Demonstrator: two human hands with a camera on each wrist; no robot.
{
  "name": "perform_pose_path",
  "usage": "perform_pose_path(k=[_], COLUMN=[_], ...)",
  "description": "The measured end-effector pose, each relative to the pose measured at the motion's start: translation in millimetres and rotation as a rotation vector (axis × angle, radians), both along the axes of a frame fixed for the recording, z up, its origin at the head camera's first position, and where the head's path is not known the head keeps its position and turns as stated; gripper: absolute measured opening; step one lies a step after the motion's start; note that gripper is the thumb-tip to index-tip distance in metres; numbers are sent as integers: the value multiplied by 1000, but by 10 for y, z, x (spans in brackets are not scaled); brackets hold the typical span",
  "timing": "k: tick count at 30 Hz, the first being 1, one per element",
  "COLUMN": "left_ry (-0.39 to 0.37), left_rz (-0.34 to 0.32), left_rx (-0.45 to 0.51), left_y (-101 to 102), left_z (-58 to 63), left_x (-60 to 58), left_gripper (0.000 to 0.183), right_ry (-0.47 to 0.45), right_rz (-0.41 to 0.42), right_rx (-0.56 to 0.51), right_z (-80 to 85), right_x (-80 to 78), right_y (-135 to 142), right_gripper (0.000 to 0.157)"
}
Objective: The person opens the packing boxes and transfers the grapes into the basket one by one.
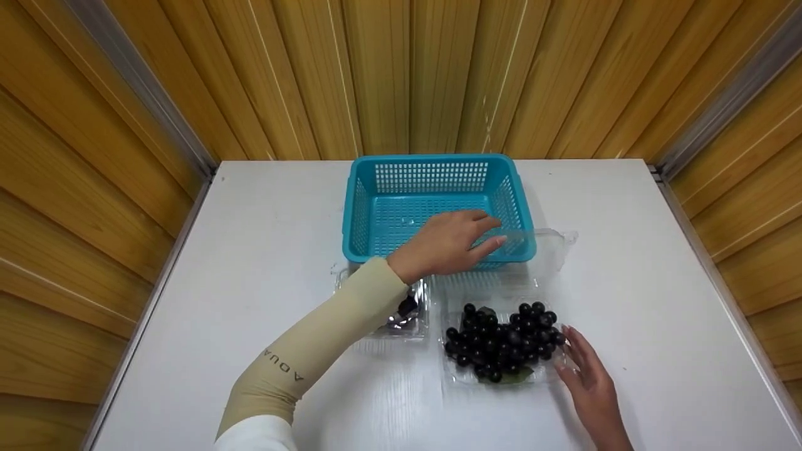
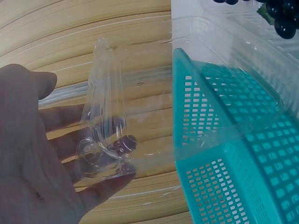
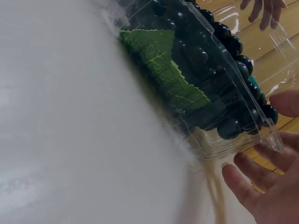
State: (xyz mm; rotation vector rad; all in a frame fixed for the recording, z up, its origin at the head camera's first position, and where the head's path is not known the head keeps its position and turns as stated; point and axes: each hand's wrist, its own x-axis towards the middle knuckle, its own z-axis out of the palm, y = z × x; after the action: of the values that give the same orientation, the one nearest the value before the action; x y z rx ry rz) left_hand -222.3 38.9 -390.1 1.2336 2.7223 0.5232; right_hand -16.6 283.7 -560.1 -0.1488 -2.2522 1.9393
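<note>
A clear plastic clamshell box (image 1: 454,374) stands with its lid raised, full of dark grapes (image 1: 495,344) and a green leaf (image 3: 161,70). My left hand (image 1: 454,241) is up at the lid (image 2: 107,112), over the front of a blue basket (image 1: 432,158). Its fingers extend behind the lid's clear edge, thumb held apart, as the left wrist view shows. Down at the box's right side is my right hand (image 1: 589,376), fingers loosely spread with the tips right at the wall and rim. The thumb stays near the grapes at that corner.
A second clear box (image 1: 404,322) with dark contents sits left of the grape box, partly hidden under my left forearm. The blue basket stands behind both boxes on the white table (image 1: 263,238). Wood-patterned panels (image 1: 407,75) enclose the back and sides.
</note>
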Motion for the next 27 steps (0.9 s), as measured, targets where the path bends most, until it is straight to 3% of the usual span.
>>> perform_pose_path(k=[7,11,15,20,27], left_ry=[143,165,195,198,165], left_rz=[-38,-59,-137,-233,-282], left_rx=[40,59,107,152,135], left_y=[12,22,29,39,71], left_z=[34,43,36,29,27], left_x=[59,93,118,154,201], left_gripper=[45,45,42,40,40], right_ry=[38,14,-2,-27,-99], right_rz=[14,12,6,8,11], right_rx=[16,47,78,61,118], right_z=[-8,2,11,19,50], right_x=[-19,-32,-45,-50,-63], right_y=[11,12,11,4,-13], right_gripper=[59,60,60,60,61])
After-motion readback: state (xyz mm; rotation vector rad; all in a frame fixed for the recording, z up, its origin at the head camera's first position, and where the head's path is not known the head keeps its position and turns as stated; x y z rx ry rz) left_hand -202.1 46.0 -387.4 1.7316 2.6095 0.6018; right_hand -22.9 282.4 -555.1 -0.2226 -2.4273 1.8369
